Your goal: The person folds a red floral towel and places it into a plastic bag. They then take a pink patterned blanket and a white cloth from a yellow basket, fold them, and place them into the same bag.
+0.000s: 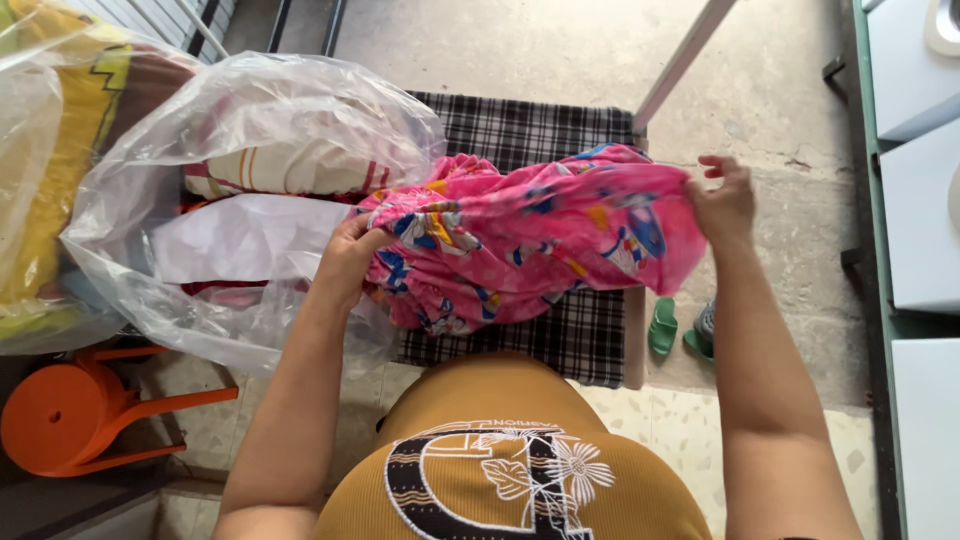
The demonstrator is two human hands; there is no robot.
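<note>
While both hands grip pink cloth [540, 235] | checked mat [570, 130] beneath | plastic bag [250, 110] beside

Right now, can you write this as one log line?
left hand: grips pink cloth | right hand: grips cloth edge | under: checked cloth | beside: plastic bag

The cloth [540, 240] is bright pink with blue, yellow and white cartoon prints. It is bunched and crumpled, stretched sideways above the checked surface, its lower folds sagging.
</note>
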